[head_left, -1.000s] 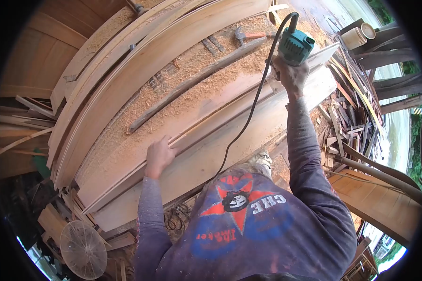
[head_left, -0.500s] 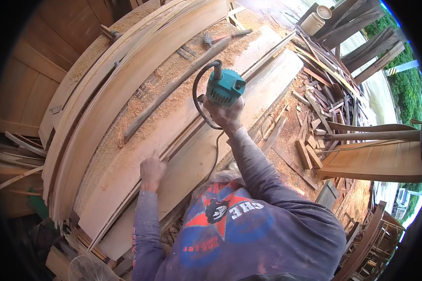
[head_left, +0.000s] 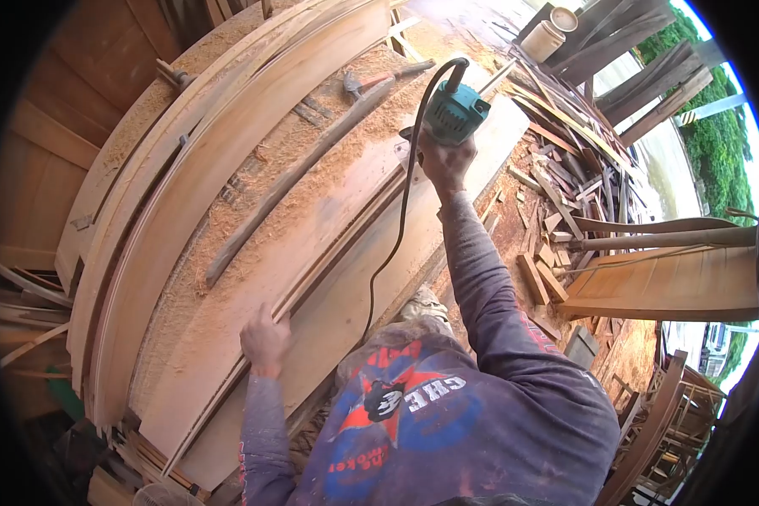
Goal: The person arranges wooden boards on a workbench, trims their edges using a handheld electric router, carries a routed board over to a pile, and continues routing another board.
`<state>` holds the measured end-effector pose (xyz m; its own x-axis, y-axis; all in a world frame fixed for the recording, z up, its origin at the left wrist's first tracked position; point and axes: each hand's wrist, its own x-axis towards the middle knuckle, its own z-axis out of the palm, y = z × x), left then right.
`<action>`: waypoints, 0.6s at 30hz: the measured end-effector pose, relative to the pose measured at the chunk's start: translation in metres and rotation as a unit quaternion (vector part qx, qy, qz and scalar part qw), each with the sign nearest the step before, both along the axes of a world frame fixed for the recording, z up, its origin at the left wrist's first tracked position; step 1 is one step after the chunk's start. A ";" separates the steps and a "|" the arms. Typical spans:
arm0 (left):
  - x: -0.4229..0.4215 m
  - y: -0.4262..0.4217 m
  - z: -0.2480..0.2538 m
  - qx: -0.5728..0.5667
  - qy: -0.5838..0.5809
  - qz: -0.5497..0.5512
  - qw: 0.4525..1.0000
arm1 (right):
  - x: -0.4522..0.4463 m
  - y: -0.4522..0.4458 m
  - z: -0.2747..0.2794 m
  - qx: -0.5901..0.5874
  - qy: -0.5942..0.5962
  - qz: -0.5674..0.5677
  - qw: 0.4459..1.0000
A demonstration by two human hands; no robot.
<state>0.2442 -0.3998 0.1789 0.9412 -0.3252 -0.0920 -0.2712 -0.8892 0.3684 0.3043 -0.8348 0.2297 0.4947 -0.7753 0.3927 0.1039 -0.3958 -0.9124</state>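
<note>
A teal corded power tool (head_left: 455, 114) is gripped in my right hand (head_left: 447, 160), over the upper part of a long pale board (head_left: 320, 228). Its black cord arcs down to my waist. My left hand (head_left: 266, 339) rests at the same board's edge, lower left, with its fingers bent; whether they pinch the edge is hard to make out. Beside this edge runs a narrow gap, and a second wide board (head_left: 371, 253) lies nearer my body.
Curved planks (head_left: 228, 126) stand along the left. A dark wooden bar (head_left: 295, 177) and a hammer (head_left: 354, 84) lie among shavings. Scrap wood (head_left: 565, 177) is heaped at right, near a panel (head_left: 666, 282) and a pale bucket (head_left: 542, 40). A fan (head_left: 164, 496) is at the bottom.
The power tool in my right hand came down along the board toward me, then moved back up and away. My left hand stays near the edge, slightly lower. The camera view has turned.
</note>
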 end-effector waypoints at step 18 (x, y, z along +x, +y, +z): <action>0.003 -0.002 -0.011 0.010 -0.022 -0.005 1.000 | 0.040 -0.132 0.002 -0.075 0.010 -0.045 0.996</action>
<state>0.2469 -0.4014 0.1676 0.9414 -0.3326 -0.0567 -0.2952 -0.8934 0.3386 0.3444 -0.9664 0.2313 0.4346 -0.7497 0.4991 0.0446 -0.5356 -0.8433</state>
